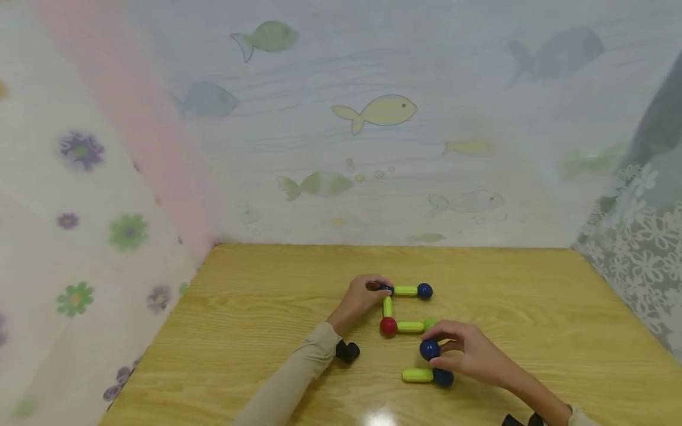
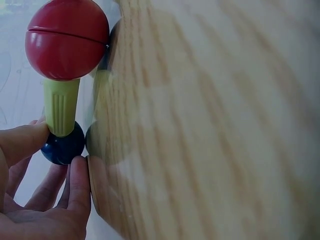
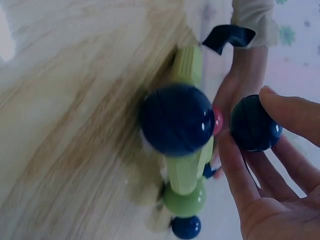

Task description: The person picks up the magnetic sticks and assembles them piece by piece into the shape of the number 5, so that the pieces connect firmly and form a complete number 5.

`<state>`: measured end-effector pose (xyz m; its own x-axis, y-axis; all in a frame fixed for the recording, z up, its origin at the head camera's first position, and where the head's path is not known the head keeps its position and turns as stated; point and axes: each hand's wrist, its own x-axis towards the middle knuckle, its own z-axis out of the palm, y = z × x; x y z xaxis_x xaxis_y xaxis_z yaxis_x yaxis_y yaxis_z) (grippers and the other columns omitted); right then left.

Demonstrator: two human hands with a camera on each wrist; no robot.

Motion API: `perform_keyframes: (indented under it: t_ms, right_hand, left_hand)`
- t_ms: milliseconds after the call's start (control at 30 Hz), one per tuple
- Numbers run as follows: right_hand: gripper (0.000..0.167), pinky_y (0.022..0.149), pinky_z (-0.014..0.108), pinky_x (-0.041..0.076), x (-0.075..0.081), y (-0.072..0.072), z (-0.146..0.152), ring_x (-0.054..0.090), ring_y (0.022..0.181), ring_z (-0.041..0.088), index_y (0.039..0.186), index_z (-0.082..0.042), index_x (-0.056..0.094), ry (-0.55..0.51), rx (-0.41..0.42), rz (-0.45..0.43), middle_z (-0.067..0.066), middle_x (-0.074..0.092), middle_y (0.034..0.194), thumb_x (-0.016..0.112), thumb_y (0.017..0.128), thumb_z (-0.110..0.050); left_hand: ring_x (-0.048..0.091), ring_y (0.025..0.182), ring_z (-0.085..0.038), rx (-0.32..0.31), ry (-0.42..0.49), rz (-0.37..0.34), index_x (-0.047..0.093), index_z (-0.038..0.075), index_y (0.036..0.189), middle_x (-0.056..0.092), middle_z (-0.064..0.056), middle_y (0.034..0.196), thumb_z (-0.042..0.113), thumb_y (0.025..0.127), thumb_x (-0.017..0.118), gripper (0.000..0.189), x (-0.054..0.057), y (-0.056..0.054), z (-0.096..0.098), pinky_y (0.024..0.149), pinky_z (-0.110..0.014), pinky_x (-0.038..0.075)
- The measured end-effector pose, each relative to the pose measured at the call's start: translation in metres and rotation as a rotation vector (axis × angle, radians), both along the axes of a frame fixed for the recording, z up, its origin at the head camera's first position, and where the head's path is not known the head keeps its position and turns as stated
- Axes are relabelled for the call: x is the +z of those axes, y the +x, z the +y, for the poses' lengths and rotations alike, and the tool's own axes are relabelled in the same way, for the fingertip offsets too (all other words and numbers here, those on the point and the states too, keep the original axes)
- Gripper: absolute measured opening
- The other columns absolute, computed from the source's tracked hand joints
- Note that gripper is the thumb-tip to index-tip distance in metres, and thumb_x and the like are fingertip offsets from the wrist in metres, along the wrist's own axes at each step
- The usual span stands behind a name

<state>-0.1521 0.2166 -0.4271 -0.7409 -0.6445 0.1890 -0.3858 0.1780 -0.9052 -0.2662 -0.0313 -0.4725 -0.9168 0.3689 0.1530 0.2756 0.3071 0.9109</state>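
My left hand (image 1: 366,294) pinches a blue ball (image 2: 63,144) at the upper left corner of a zigzag of balls and yellow-green rods on the table. From that corner, one rod (image 1: 406,291) leads to a blue ball (image 1: 424,291), another (image 1: 388,306) to a red ball (image 1: 388,326). A further rod (image 1: 410,326) joins red to a green ball (image 1: 429,323). My right hand (image 1: 471,354) holds a separate blue ball (image 3: 256,123) between thumb and fingers. Beside it, another blue ball (image 3: 177,119) joins two rods; one free-ended rod (image 1: 417,376) points left.
The wooden table (image 1: 256,331) meets a fish-patterned wall (image 1: 373,177) behind and a flowered panel (image 1: 96,248) on the left. Lace-patterned cloth (image 1: 647,242) hangs at the right. A black wrist attachment (image 1: 348,352) is beside the left sleeve.
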Motion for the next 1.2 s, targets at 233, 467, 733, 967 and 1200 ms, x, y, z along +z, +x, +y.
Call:
perform_keyframes:
  t_ms: [233,467,733,967,1200]
  right_hand:
    - [0.035,0.077,0.034,0.054,-0.005,0.002,-0.02,0.063,0.098,0.018,0.113,0.005,0.06,0.022,0.046,0.017,0.017,0.061,0.107,0.071,0.085,-0.014]
    - [0.034,0.076,0.029,0.054,-0.01,0.004,-0.039,0.063,0.097,0.016,0.111,0.002,0.062,0.073,0.076,0.061,0.016,0.062,0.108,0.072,0.085,-0.017]
    - [0.028,0.076,0.028,0.053,-0.017,0.005,-0.054,0.059,0.095,0.008,0.109,-0.007,0.063,0.168,0.12,0.194,0.001,0.063,0.106,0.074,0.083,-0.011]
    - [0.029,0.085,0.03,0.047,-0.018,0.009,-0.057,0.055,0.099,0.007,0.109,-0.016,0.064,0.28,0.135,0.368,-0.008,0.06,0.107,0.071,0.083,-0.008]
    - [0.048,0.088,0.032,0.047,-0.015,0.01,-0.058,0.053,0.103,0.009,0.113,-0.017,0.063,0.368,0.123,0.378,-0.008,0.056,0.11,0.065,0.074,0.011]
  left_hand:
    - [0.061,0.094,-0.014,0.007,0.002,-0.003,0.072,0.009,0.101,0.067,0.0,0.099,0.01,0.089,0.066,0.013,0.006,0.004,0.002,0.086,-0.029,0.048]
    - [0.061,0.093,-0.012,-0.011,-0.001,0.01,0.072,0.007,0.102,0.068,0.001,0.099,0.011,0.09,0.066,0.014,0.003,0.001,0.004,0.085,-0.028,0.048]
    - [0.06,0.092,-0.012,0.005,0.005,-0.019,0.072,0.009,0.102,0.067,0.003,0.098,0.012,0.089,0.067,0.014,0.002,0.002,0.004,0.084,-0.029,0.048]
    - [0.06,0.092,-0.014,0.009,0.01,-0.025,0.072,0.011,0.102,0.066,0.002,0.099,0.015,0.09,0.066,0.014,0.002,0.0,0.003,0.084,-0.032,0.048]
    - [0.06,0.092,-0.015,0.008,0.005,-0.018,0.072,0.013,0.102,0.066,0.002,0.099,0.016,0.091,0.066,0.013,0.001,0.0,0.001,0.083,-0.033,0.048]
